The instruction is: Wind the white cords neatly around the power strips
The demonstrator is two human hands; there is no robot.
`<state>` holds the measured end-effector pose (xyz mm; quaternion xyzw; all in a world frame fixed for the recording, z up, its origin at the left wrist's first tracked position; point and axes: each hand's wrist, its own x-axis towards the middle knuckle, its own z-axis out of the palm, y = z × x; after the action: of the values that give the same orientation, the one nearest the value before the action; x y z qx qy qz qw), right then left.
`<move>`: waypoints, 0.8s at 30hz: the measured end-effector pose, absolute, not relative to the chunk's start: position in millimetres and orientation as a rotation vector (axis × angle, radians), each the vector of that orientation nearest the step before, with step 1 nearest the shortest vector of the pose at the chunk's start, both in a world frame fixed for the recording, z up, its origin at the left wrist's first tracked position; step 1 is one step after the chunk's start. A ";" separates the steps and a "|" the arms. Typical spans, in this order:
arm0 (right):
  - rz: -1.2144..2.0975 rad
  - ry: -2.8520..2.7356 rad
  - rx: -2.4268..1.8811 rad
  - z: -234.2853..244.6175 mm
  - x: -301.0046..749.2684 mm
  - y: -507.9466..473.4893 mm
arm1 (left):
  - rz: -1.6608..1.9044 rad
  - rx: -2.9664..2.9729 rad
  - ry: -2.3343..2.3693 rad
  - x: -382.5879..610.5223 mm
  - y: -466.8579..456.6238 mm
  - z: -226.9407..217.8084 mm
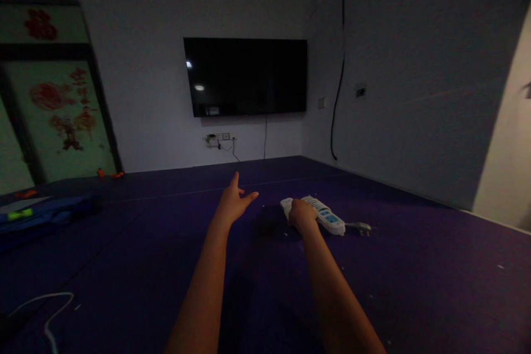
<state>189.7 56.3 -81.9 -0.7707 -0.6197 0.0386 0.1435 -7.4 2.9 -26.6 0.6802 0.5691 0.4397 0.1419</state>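
Note:
A white power strip with blue socket faces lies on the purple floor covering, its white cord wound around its body. From its right end a short length of cord leads to the plug, which rests on the floor. My right hand is closed over the strip's middle, with the fingers curled down and partly hidden. Left of it, apart from the strip, my left hand hovers above the floor with thumb and fingers spread, holding nothing.
A dark television hangs on the far wall, above wall sockets with cables. A black cable runs down the right wall. Blue cloth lies at the left. A white cable curls at the lower left.

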 end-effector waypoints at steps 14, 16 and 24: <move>-0.008 -1.717 -2.239 -87.3 175.5 46.0 | 1.257 1.967 1.632 -7.8 -2.7 -22.4; 0.014 -1.729 -2.237 -86.8 177.1 47.4 | 1.251 1.971 1.624 -8.1 -1.4 -23.2; 0.162 -1.780 -2.232 -79.2 182.9 52.0 | 1.232 1.987 1.618 -6.8 1.0 -26.4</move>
<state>182.9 52.0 -79.2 -0.7728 -0.6164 0.0560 0.1407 -6.8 1.0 -26.4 0.6912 0.5627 0.4285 0.1486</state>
